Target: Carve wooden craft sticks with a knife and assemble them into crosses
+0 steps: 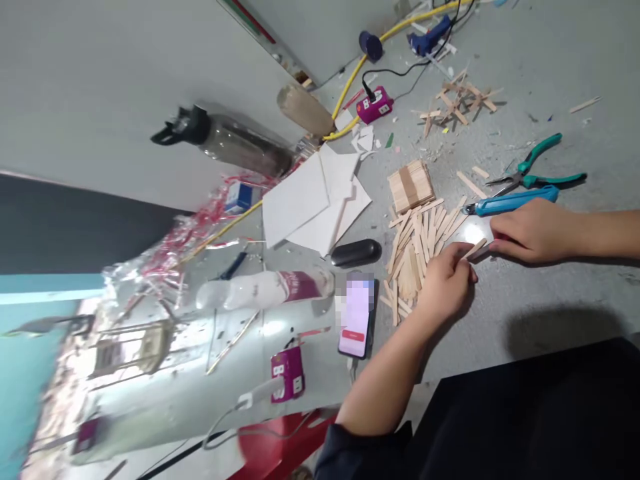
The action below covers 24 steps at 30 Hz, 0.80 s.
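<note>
My left hand (450, 277) pinches a short wooden craft stick (475, 249) between thumb and fingers, just above the grey tabletop. My right hand (535, 232) is closed close beside the stick's far end; a thin greyish piece shows at its fingertips, too small to name. Left of my hands spreads a loose pile of cut wooden sticks (423, 230). Behind it lies a banded bundle of sticks (411, 187). A blue box cutter (517, 201) rests right by my right hand's knuckles, with green-handled pliers (530, 179) beyond it.
Glued stick shapes (457, 100) and a blue glue gun (431, 37) lie at the back. White boards (310, 200), a black case (356, 253), a phone (357, 313) and a plastic bottle (280, 288) are to the left. A dark bottle (240, 140) stands farther off.
</note>
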Tool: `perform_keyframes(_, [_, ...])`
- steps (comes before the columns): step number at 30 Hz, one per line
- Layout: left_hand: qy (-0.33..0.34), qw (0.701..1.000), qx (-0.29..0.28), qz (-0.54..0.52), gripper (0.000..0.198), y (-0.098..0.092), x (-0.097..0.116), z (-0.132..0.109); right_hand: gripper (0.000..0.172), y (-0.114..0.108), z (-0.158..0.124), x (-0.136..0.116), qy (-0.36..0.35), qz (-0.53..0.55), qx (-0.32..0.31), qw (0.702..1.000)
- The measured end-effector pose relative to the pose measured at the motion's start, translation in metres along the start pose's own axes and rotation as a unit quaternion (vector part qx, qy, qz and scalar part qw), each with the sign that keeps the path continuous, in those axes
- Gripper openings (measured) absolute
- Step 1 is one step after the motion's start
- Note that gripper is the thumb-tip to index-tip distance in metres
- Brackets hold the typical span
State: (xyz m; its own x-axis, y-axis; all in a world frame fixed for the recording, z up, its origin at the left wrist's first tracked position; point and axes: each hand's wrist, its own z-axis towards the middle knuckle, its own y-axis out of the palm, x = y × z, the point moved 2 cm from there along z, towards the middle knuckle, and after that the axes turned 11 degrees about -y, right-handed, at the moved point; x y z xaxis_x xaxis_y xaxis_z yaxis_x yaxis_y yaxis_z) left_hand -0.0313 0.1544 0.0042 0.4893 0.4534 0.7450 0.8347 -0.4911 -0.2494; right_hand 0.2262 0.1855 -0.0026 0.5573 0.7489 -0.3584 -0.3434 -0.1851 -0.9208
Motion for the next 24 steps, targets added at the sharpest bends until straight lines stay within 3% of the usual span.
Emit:
perform_keyframes(17, [-0.037, 0.998, -0.001, -0.042, 0.028, -0.005, 0.009, -0.008, 0.061, -0.002, 0.004, -0.001, 0.010, -0.010, -0.007, 1.000])
perform_keyframes(24, [-0.040, 0.999, 0.006, -0.022, 0.029, -0.006, 0.010, -0.011, 0.067, -0.005, 0.005, -0.002, 0.004, -0.035, -0.056, 0.998])
